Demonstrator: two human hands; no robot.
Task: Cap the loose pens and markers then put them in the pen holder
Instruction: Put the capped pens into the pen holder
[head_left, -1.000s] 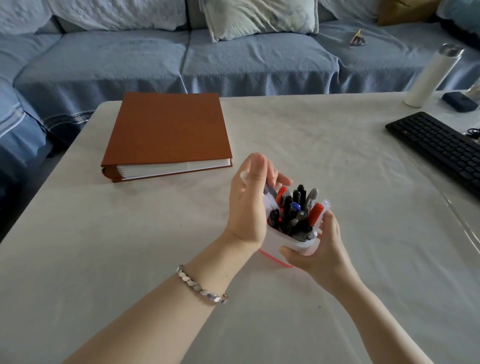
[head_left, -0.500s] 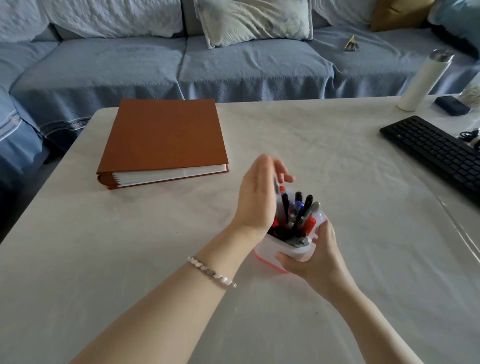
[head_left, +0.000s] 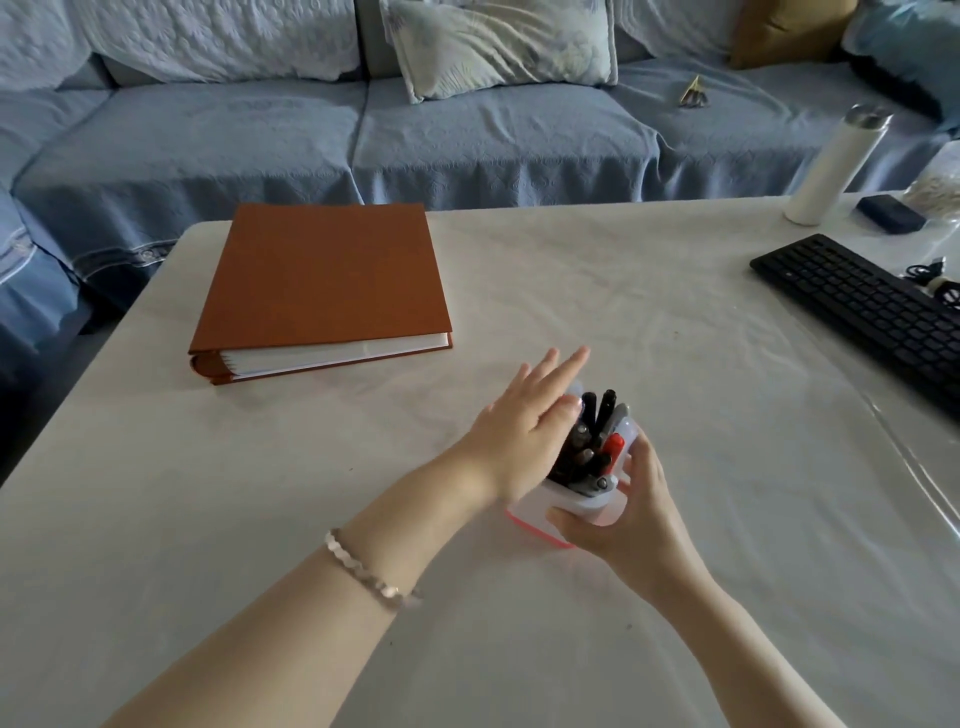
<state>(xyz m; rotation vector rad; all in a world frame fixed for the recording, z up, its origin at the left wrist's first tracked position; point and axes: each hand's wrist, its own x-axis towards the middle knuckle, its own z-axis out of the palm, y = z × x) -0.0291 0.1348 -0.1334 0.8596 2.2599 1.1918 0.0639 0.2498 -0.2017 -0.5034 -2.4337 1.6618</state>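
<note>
White pen holder (head_left: 540, 508) clasped in right hand (head_left: 629, 525); left hand (head_left: 522, 434) fingers (head_left: 567, 366) straight beside pens (head_left: 597, 431)

Blue quilted sofa (head_left: 467, 130), pale cushions (head_left: 498, 41), white table (head_left: 623, 291)

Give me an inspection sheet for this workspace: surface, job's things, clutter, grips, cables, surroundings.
Surface: pale table with a wrinkled covering.
Job's things: white pen holder full of pens and markers; no loose ones seen.
Clutter: brown binder, black keyboard, white bottle, small dark case.
Grips: left hand, fingers straight, against the pens and markers; right hand holds the pen holder.
Cables: black cable beside the keyboard.
Surroundings: blue sofa with cushions behind the table.
</note>
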